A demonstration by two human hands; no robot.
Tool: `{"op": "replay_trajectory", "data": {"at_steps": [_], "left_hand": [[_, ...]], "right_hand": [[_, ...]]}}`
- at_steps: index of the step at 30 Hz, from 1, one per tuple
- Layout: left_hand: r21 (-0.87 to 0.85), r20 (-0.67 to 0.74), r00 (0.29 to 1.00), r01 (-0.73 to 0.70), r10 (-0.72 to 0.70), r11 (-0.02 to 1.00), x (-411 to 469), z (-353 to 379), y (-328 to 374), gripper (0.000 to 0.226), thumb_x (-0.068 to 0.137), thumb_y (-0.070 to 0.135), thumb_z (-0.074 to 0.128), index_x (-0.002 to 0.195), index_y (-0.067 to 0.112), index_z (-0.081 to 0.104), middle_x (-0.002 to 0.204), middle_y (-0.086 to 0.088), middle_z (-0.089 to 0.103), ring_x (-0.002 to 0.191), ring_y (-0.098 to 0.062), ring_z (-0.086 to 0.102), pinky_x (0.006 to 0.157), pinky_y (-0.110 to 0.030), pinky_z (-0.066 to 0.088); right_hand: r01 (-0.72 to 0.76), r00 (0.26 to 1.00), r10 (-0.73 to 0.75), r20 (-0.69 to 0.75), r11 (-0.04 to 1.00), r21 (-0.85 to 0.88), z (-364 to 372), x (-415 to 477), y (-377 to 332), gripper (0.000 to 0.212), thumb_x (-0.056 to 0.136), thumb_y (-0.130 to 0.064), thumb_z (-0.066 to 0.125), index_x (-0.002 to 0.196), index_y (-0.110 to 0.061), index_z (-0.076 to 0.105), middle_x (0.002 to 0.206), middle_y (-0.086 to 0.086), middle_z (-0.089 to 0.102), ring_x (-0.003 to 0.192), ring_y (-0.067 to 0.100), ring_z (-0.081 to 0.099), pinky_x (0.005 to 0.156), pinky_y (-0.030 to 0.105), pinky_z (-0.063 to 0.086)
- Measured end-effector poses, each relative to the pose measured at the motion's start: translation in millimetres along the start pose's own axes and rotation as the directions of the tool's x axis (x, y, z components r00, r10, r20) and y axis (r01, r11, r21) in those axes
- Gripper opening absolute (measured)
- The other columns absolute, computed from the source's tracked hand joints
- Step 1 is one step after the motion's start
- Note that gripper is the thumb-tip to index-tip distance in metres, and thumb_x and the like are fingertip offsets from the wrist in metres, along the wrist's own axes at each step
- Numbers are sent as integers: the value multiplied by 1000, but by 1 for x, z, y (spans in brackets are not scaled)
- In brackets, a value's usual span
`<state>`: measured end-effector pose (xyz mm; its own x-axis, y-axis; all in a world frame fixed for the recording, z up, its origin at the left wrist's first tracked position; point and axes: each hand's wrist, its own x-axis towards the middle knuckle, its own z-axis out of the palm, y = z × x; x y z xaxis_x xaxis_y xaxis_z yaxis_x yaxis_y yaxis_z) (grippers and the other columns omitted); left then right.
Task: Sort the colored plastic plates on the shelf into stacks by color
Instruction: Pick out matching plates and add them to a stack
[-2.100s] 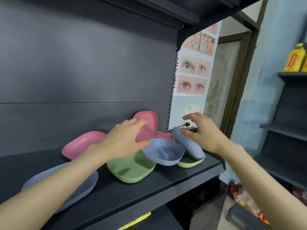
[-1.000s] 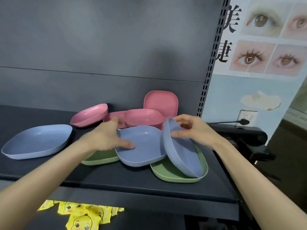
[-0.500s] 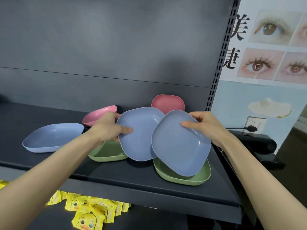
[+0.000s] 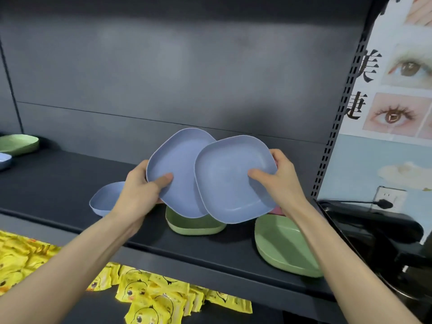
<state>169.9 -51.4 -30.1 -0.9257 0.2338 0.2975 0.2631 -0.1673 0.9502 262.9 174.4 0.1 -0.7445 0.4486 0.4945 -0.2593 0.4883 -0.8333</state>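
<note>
Two blue plates are held up above the dark shelf (image 4: 58,190), tilted toward me. My left hand (image 4: 138,195) grips the left blue plate (image 4: 180,169) by its left rim, thumb inside. My right hand (image 4: 278,181) grips the right blue plate (image 4: 231,181) by its right rim; this plate overlaps the front of the left one. A third blue plate (image 4: 104,198) lies on the shelf behind my left hand. One green plate (image 4: 194,224) sits under the raised plates, another green plate (image 4: 280,246) lies at the right. The pink plates are almost fully hidden.
A green plate (image 4: 19,143) and a blue piece (image 4: 4,160) lie at the shelf's far left. Yellow snack packets (image 4: 149,293) fill the shelf below. A black appliance (image 4: 378,228) with a plugged cord stands to the right, beside a perforated upright (image 4: 339,118) and an eye poster (image 4: 397,90).
Both hands have raised the two blue plates higher off the shelf and tilted them more toward me; the right plate now overlaps the left one. The view has shifted left, revealing plates at far left.
</note>
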Motion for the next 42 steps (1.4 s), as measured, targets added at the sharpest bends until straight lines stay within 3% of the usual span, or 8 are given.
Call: {"op": "replay_trajectory", "data": {"at_steps": [9,13,22,25,29,32,38,42], "left_hand": [[-9,-158,980,-120,118,993,9,-153,13,40,80,-8,62,96,28,59,100,1,68,92,-21,65,73,-39,55],[41,-220,968,-116,122,992,15,-241,12,29,82,-5,62,95,21,61,94,2,68,91,-24,64,78,-39,52],[47,-255,964,-70,79,996,43,-385,10,26,88,3,59,92,29,59,90,4,68,80,-16,65,66,-30,51],[122,-258,960,-76,106,990,62,-414,6,21,90,7,58,104,22,55,84,3,66,69,-14,63,45,-18,44],[295,-236,953,-116,191,948,94,-453,-2,22,88,7,61,105,20,54,86,9,65,69,-2,65,63,-31,52],[414,-235,949,-96,208,905,128,-484,-11,25,85,8,65,105,16,53,91,2,64,84,-21,63,76,-40,53],[612,-94,970,-122,225,781,211,-540,-19,50,77,5,72,118,19,48,88,5,60,88,-25,60,76,-37,48],[644,53,980,-181,193,743,257,-574,-32,72,78,2,70,137,30,38,107,11,56,88,-14,56,77,-29,43]], "right_hand": [[18,995,-35,90,983,183,153,-23,-52,38,78,6,66,109,-13,55,99,-2,65,79,3,62,62,12,51],[-3,996,-20,92,970,245,244,-37,-72,38,79,3,67,107,-19,53,102,-2,64,92,14,63,78,29,55],[26,998,-38,46,970,242,396,-46,-106,42,80,-3,68,106,-29,48,97,-17,59,90,1,59,71,20,50],[33,998,-43,38,974,223,430,-36,-110,47,81,-3,67,118,-23,46,102,-17,57,94,0,56,65,12,46],[60,998,-66,18,971,230,478,-17,-106,56,80,-1,66,124,-27,41,109,-21,53,102,-1,53,69,11,47],[86,995,-95,30,971,221,518,1,-99,65,80,2,65,131,-30,39,113,-27,48,107,-6,48,82,11,45],[26,999,-33,34,978,209,584,59,-92,64,78,2,64,125,-36,42,107,-31,52,98,-16,50,76,12,43],[-5,999,-1,41,989,148,618,86,-91,66,78,-1,63,127,-38,40,105,-33,50,98,-13,49,74,12,42]]}}
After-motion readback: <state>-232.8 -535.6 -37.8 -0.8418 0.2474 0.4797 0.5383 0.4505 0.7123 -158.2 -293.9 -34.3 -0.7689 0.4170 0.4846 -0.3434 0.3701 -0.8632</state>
